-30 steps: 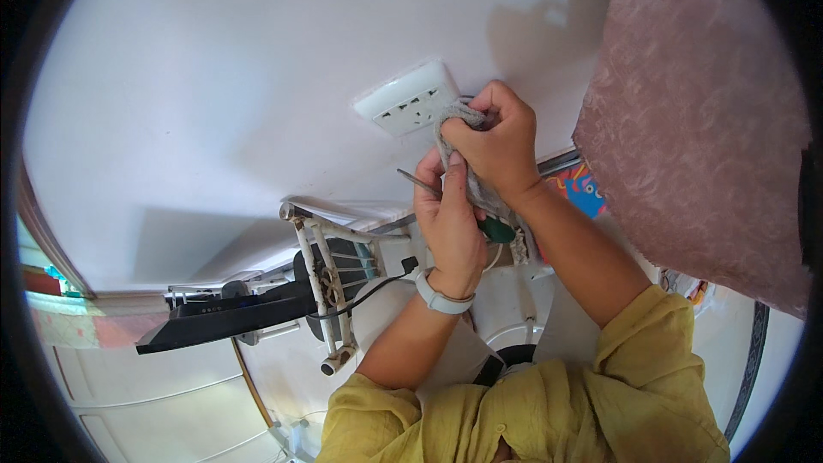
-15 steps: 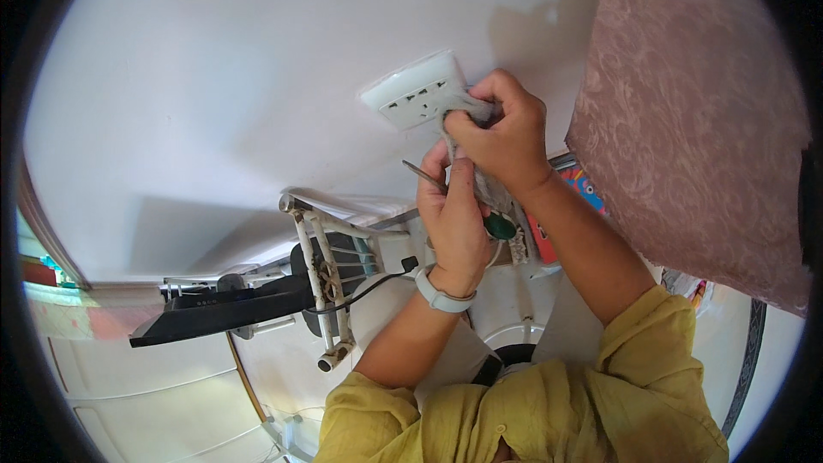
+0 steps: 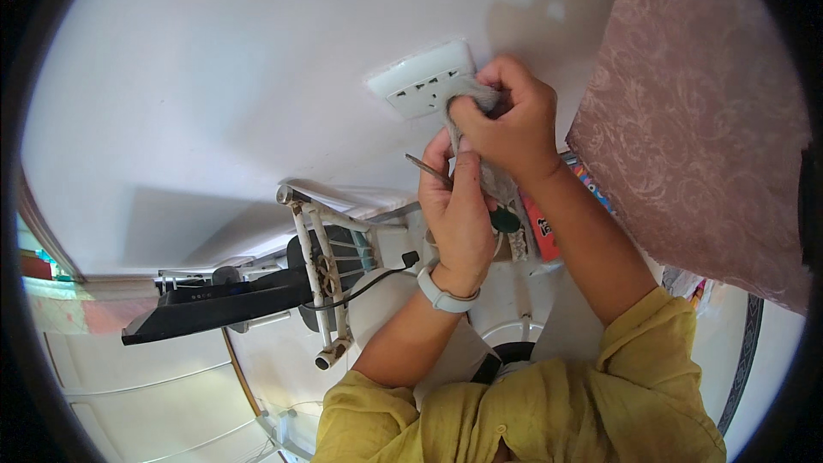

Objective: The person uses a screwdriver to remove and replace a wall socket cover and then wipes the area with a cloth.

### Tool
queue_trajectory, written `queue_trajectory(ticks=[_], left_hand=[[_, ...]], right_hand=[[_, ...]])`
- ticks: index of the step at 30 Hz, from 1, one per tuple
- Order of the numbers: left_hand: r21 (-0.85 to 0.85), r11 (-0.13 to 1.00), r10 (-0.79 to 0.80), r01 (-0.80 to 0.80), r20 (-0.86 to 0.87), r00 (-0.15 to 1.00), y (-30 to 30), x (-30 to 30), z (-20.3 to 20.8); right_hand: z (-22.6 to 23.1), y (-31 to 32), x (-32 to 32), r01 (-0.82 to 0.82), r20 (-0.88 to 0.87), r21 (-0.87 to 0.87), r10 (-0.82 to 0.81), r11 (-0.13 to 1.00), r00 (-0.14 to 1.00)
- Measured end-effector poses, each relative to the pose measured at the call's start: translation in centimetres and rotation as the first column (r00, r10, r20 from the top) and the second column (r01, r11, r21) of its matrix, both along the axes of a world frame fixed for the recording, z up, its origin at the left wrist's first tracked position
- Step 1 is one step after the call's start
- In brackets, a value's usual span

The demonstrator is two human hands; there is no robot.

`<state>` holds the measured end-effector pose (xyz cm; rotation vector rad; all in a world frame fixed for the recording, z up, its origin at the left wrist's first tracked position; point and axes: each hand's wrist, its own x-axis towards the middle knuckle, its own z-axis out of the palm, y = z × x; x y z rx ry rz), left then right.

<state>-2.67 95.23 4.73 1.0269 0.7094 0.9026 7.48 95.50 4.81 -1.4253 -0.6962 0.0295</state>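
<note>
A white socket panel [image 3: 426,77] with dark slots sits on the pale wall. My right hand [image 3: 517,124] is closed around a bunched grey cloth [image 3: 482,94] just at the panel's right end; whether the cloth touches the panel there is hard to tell. Below it, my left hand [image 3: 459,223] is closed on a screwdriver [image 3: 429,170]: its thin metal shaft sticks out to the left, and the dark green handle [image 3: 506,219] shows on the other side. The cloth's lower part hangs down between both hands, and the left fingertips touch it.
To the left stands a white metal rack [image 3: 321,266] with worn paint, beside a flat black device [image 3: 223,304] with a black cable. Patterned pinkish cloth [image 3: 694,120] hangs at the right. Red and blue packages [image 3: 540,227] lie behind my right forearm.
The panel sits slightly higher and farther right in the view. My right hand has shifted a little up and right with the cloth; my left hand keeps the screwdriver.
</note>
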Motion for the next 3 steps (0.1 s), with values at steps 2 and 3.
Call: queue_trajectory(ticks=[2,3], left_hand=[[-0.005,1.0,0.012,-0.011,0.015,1.0,0.05,0.09,-0.13],[-0.01,1.0,0.024,-0.023,0.024,0.999,0.09,0.13,-0.24]], right_hand=[[0.16,0.26,-0.02,0.072,0.318,0.072,-0.092,0.995,0.944],[0.25,0.27,0.07,0.072,0.322,0.073,-0.092,0.995,0.942]])
